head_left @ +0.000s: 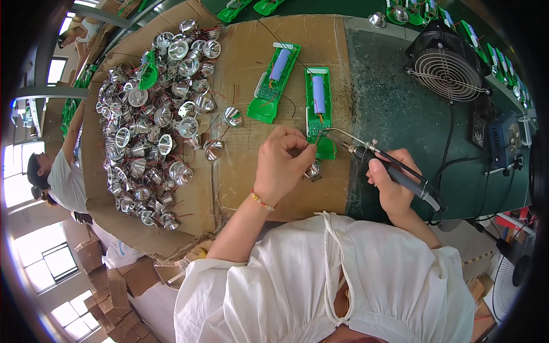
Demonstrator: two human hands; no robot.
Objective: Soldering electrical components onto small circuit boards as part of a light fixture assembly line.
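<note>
My right hand (394, 180) is wrapped around a soldering iron (394, 174). A thin bent metal tube on the iron reaches left to the circuit board (318, 128) of a green plastic housing (310, 103). A purple cylindrical battery (318, 95) lies inside that housing. At the housing's near end, my left hand (283, 157) pinches a thin wire (318, 137) over the board. Partly hidden under its fingers is a silver reflector cup (313, 171). Left of this housing lies a second green housing (264, 108), also with a battery and board.
A cardboard box (157, 243) heaped with silver reflectors (163, 117) stands at left, one green piece (149, 74) on top. Two loose reflectors (233, 116) lie beside it. A black fan (446, 71) and a blue control unit (503, 143) sit at right. Another person (63, 177) works at far left.
</note>
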